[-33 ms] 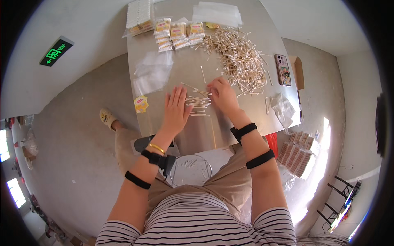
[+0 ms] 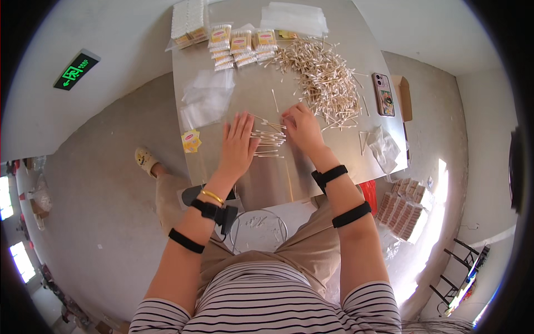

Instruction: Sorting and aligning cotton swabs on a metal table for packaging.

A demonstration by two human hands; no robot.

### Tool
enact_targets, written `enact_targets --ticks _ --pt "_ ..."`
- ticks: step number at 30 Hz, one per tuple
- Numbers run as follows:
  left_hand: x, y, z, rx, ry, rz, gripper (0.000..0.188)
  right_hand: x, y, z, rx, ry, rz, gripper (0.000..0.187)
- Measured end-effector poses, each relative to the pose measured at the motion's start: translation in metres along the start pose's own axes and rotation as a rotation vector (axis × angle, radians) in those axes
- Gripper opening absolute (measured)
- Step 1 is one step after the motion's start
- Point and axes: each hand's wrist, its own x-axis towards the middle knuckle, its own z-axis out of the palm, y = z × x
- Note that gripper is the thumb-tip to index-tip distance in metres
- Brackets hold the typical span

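A loose row of cotton swabs [image 2: 269,137] lies on the metal tabletop between my hands. My left hand [image 2: 238,143] rests flat with fingers stretched out, its edge and thumb against the swabs' left ends. At their right ends, my right hand [image 2: 303,128] has bent fingers drawn together. A slanted swab reaches its fingertips; what they pinch, if anything, is too small to make out. Beyond that hand spreads a big heap of cotton swabs [image 2: 334,83]. One single swab [image 2: 275,101] lies apart, just beyond the row.
Packed swab bundles [image 2: 241,42] and a larger wrapped stack [image 2: 189,22] stand at the far left. Clear plastic bags [image 2: 207,97] and yellow cards [image 2: 191,141] lie left. A phone [image 2: 383,94] and crumpled bag [image 2: 385,149] sit near the right edge. A stool [image 2: 258,231] is below.
My left hand has shifted very slightly left. My right hand and the swabs stay almost the same.
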Motion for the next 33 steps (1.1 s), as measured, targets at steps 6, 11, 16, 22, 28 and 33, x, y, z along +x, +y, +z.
enact_targets --ticks 6,11,16,22,28,33 --pt "0.022 -0.009 0.006 0.183 -0.053 0.048 0.059 0.004 0.004 0.016 -0.194 -0.027 -0.034 0.025" --pt "0.025 -0.004 0.008 0.187 -0.042 0.035 0.06 0.002 0.011 0.025 -0.169 0.018 -0.04 0.013" --pt "0.031 -0.003 0.007 0.179 -0.001 0.036 0.059 0.006 0.011 0.022 -0.103 0.026 -0.021 0.007" --pt "0.027 0.001 0.005 0.18 -0.055 0.02 0.061 0.008 0.016 0.016 -0.093 0.057 -0.083 0.007" --pt "0.017 0.006 -0.001 -0.028 0.005 0.018 0.061 0.01 0.016 0.013 -0.051 0.001 -0.052 0.007" --pt "0.014 0.009 -0.012 -0.292 0.15 -0.111 0.053 0.01 0.005 0.011 -0.019 -0.031 -0.024 0.009"
